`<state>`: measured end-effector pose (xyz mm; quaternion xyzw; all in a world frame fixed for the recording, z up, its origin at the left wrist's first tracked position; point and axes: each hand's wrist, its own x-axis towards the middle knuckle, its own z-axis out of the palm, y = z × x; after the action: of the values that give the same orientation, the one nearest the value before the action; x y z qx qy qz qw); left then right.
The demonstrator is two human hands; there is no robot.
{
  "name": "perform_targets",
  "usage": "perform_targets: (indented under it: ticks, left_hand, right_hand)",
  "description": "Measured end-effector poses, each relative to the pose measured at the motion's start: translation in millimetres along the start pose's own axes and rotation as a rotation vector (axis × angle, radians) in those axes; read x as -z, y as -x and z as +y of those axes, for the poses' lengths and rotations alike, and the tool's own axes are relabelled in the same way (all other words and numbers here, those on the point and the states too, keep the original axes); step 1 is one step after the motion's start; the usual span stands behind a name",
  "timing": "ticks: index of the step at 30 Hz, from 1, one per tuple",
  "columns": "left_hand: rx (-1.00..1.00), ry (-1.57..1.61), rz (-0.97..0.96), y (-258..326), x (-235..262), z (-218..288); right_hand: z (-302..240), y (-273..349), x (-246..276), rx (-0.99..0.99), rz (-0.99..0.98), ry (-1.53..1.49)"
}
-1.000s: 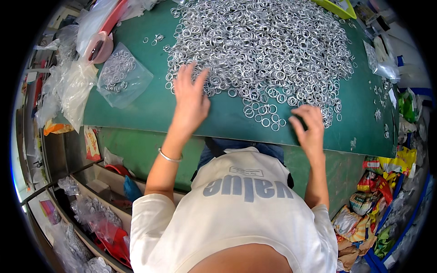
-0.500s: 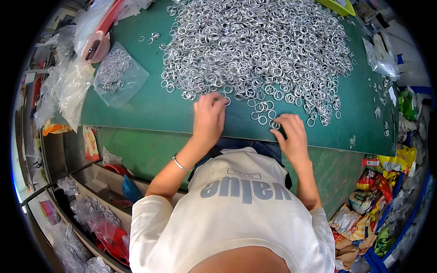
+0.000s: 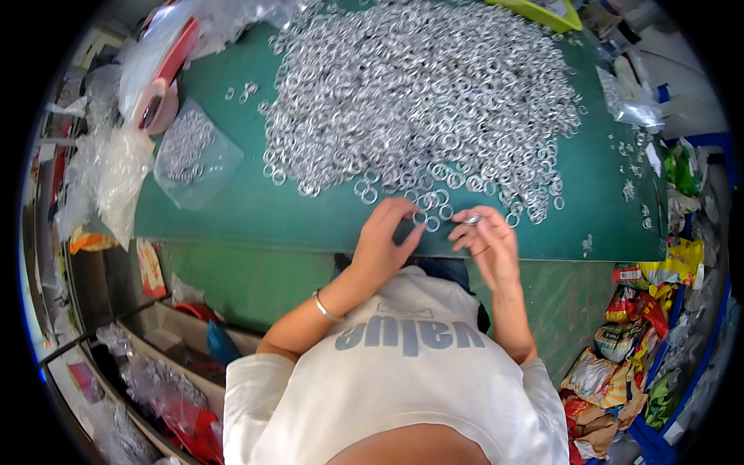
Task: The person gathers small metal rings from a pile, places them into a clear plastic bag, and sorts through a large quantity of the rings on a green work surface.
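A broad heap of silvery metal rings (image 3: 418,101) covers the green tabletop (image 3: 256,209). Close to the table's front edge, several loose rings (image 3: 432,200) lie apart from the heap. My left hand (image 3: 385,240) is curved beside them, its thumb and index fingertips on either side of one metal ring (image 3: 419,218). To the right, my right hand (image 3: 492,242) is raised a little with a metal ring (image 3: 471,219) pinched at its fingertips; whether more than one ring is stacked there I cannot make out. Its other fingers are loosely bent.
A clear plastic bag (image 3: 198,159) with rings inside lies left on the table, near a pink container (image 3: 157,107). A yellow-green tray (image 3: 546,14) stands at the far right. Small metal pieces (image 3: 628,188) lie by the right edge. Colourful packets (image 3: 593,372) are piled below right.
My left hand has moved right and nearer, from the heap's edge to the loose rings. My right hand has turned and lifted its ring from the tabletop. The view has shifted slightly.
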<state>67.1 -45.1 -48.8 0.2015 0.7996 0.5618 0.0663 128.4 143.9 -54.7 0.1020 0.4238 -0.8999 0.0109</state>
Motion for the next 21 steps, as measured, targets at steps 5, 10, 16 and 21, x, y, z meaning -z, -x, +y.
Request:
perform_targets:
  ticks: [5, 10, 16, 21]
  left_hand:
    - [-0.324, -0.173, -0.065, -17.1, -10.5, 25.6]
    - [-0.232, -0.054, -0.092, -29.5, -13.0, 30.9]
    - [-0.227, -0.184, 0.064, -27.5, 8.1, 8.6]
    - [-0.140, -0.197, 0.226, -20.5, 17.0, -5.4]
  right_hand:
    - [12.0, -12.2, -9.2, -0.189, -0.033, -0.395]
    - [-14.0, -19.3, -18.1, -0.348, 0.167, -0.317]
    - [-108.5, -38.8, 93.9, 0.045, 0.226, -0.328]
    - [-215.2, -95.7, 188.9, 0.372, 0.746, 0.077]
